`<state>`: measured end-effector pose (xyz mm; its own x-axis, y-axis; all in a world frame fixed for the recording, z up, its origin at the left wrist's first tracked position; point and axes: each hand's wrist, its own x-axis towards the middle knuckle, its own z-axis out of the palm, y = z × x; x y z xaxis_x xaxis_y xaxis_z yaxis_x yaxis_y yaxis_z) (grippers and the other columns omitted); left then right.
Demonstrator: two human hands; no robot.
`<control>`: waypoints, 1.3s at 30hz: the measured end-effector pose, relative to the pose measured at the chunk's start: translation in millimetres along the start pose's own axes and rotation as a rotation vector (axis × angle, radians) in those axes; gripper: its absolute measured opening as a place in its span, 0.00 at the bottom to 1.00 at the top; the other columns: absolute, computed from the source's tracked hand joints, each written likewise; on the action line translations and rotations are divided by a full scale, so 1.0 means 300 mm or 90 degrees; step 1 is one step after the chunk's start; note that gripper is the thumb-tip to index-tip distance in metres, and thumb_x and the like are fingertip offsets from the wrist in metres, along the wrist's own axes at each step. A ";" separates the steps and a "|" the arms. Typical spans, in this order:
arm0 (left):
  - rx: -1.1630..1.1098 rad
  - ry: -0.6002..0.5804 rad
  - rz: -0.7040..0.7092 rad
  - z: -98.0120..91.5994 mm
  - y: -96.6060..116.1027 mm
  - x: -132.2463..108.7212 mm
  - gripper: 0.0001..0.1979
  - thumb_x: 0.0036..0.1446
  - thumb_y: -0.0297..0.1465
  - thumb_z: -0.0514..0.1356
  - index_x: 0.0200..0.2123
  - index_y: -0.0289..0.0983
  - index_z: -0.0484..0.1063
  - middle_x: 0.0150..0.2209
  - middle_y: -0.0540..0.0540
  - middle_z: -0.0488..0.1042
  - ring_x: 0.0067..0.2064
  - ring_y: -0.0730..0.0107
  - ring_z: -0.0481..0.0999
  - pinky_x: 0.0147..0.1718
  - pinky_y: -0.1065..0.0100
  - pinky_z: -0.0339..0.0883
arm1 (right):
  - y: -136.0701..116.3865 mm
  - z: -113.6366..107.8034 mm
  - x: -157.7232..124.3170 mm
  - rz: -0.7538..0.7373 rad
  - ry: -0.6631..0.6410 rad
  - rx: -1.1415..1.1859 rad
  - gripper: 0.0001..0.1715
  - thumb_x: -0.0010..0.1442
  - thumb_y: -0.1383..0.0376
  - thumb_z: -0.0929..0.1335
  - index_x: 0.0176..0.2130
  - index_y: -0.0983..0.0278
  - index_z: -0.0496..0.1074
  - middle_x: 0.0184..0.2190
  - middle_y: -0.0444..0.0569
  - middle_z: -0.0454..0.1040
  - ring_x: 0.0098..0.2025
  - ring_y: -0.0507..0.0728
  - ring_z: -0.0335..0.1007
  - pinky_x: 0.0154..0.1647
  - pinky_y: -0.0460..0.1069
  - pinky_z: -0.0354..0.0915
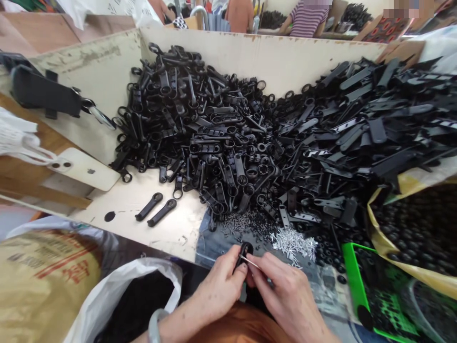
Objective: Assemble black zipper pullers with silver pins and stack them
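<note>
My left hand (223, 274) is closed around a small black plastic part (246, 247) with a rounded, ring-like end. Pinched in my right hand (283, 283) is a thin metal rod (254, 263), its tip at the side of that part. Fingers hide the lower portion of the part. Just beyond my hands lie a heap of short silvery pins (294, 244) and a scatter of small dark pieces (243, 225). Two black handle-shaped pieces (162, 213) rest side by side on the pale board to the left.
Black ring-ended parts (214, 124) and flat black pieces (371, 114) are heaped in a walled bin (264, 52). A phone (85, 169) leans at left. White sack (107, 286) and green tray (352, 276) flank me; a yellow-edged bag (378, 224) holds black balls. People sit beyond.
</note>
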<state>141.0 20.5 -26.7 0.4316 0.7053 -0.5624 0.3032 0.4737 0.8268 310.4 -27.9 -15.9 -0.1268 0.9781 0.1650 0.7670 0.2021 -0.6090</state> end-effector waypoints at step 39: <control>-0.057 -0.098 0.056 -0.002 -0.067 0.030 0.23 0.67 0.52 0.53 0.44 0.37 0.67 0.24 0.54 0.70 0.19 0.80 0.54 0.18 0.75 0.47 | 0.013 -0.021 -0.076 0.117 -0.051 0.163 0.21 0.76 0.60 0.56 0.54 0.54 0.74 0.41 0.46 0.85 0.34 0.55 0.83 0.38 0.46 0.74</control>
<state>138.4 17.6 -48.2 0.5796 0.6610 -0.4766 0.1847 0.4631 0.8668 320.2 -49.7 -17.0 -0.0580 0.9981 -0.0219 0.5994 0.0173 -0.8002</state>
